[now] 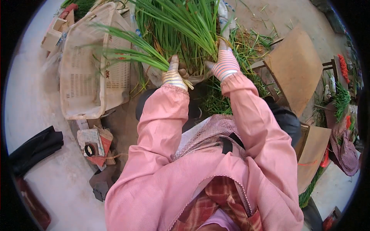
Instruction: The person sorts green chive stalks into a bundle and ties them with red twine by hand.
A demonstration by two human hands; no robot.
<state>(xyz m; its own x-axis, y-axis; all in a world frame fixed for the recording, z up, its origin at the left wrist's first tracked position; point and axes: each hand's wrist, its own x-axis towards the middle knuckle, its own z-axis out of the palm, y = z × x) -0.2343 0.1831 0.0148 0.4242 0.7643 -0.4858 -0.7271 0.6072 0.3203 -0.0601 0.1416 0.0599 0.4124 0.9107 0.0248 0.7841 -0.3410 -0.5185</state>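
Both my hands wear striped knit gloves. My left hand (175, 74) is closed round the stems of a small bunch of garlic chives (144, 53). Its long green leaves fan out to the left, and the pale stem ends stick out below my fist. My right hand (223, 59) grips the base of another bunch of chives (194, 29), whose leaves slant up and to the left. Behind and between my hands lies a big heap of chives (154, 29), resting partly on pale plastic sheeting. Some of my right fingers are hidden by stems.
A dirty white plastic crate (102, 82) stands close on the left. Loose leaves and trimmings (250, 46) litter the ground at right, beside a brown board-topped stool (295, 69). A black roll (36, 150) and a paper-covered block (92, 140) lie at lower left.
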